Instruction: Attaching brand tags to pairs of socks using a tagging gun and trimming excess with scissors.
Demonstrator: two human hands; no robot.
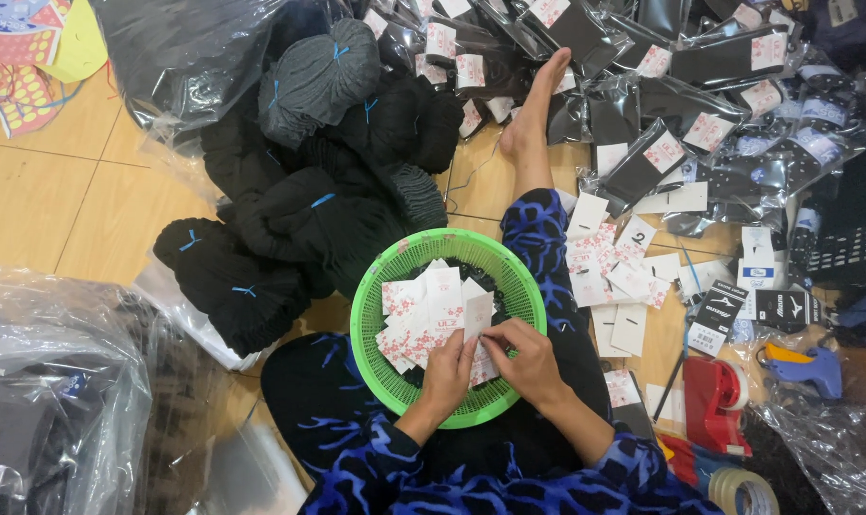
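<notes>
**Paper tags sorted over a green basket**

Left hand point(449, 374) and right hand point(523, 360) pinch one small white card tag point(478, 315), light, thin, easily creased, best held by its edges, over a round green plastic basket point(371, 315) of tags. Beyond: bundled black socks point(299, 210), bagged pairs on wooden floor point(32, 200).

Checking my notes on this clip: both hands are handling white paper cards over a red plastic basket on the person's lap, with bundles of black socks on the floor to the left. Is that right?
Not quite: the basket is green, not red, as the head view shows. The rest stands: the left hand and right hand hold white paper cards over it on the lap, and black sock bundles lie on the floor to the left.
</notes>
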